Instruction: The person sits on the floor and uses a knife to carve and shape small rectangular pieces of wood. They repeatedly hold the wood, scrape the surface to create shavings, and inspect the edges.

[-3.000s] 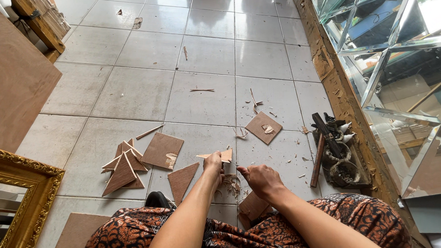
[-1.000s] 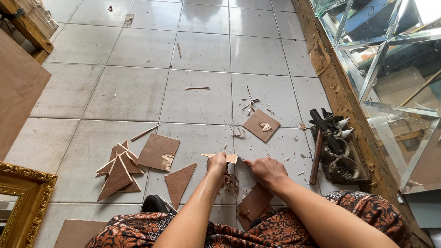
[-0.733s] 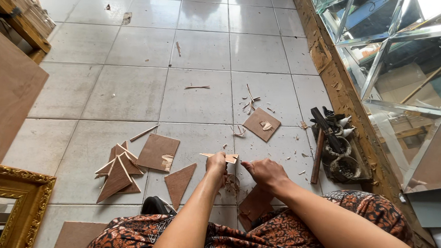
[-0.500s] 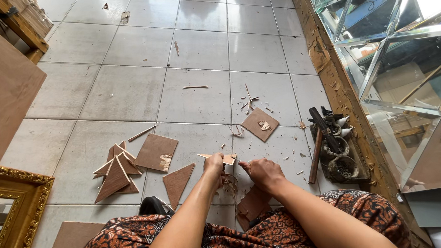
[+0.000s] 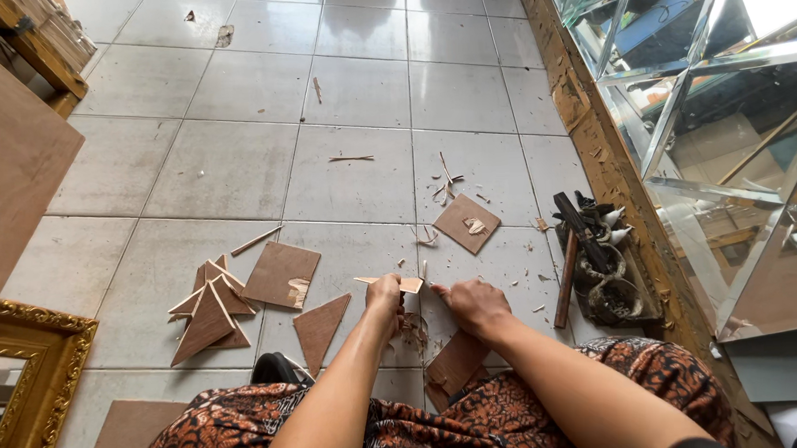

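where hands (image 5: 432,300) meet, wood piece (image 5: 399,284) half-hidden

At frame centre the left hand (image 5: 385,297) and right hand (image 5: 474,303) meet over a thin wooden sliver (image 5: 392,283), with a pile of triangular plywood offcuts (image 5: 209,312) left and a square plywood piece (image 5: 466,222) above right.

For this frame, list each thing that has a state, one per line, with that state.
Left hand: closed on a thin wooden piece, held off the floor.
Right hand: fingers curled by the same piece; grip unclear.
Triangle pile: stacked, overlapping.
Single triangle: flat on the floor.
Square board: flat, one corner chipped.
Gold frame: lying flat.
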